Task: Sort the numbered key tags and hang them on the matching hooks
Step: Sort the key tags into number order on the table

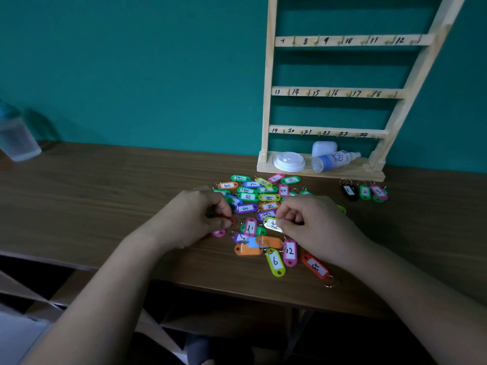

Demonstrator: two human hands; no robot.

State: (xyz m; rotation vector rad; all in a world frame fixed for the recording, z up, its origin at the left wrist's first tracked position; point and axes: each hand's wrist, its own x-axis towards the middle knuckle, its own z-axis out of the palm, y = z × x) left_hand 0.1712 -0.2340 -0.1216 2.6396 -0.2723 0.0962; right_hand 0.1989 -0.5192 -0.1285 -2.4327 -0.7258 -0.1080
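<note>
A heap of coloured numbered key tags (259, 204) lies on the brown table (105, 196). My left hand (195, 217) pinches a red tag (231, 220) at the heap's left edge. My right hand (311, 225) pinches a yellow tag (272, 224) near the middle of the heap. Three tags, a black one (349, 191), a green one (365, 192) and a pink one (378, 192), lie in a row to the right. The wooden hook rack (340, 93) stands against the wall behind, with numbered rails and bare hooks.
On the rack's base lie a white lid (289, 161), a small spray bottle (334, 160) and a white case (324, 148). A clear plastic cup (15, 135) stands at the far left. The table's front edge runs just below my wrists.
</note>
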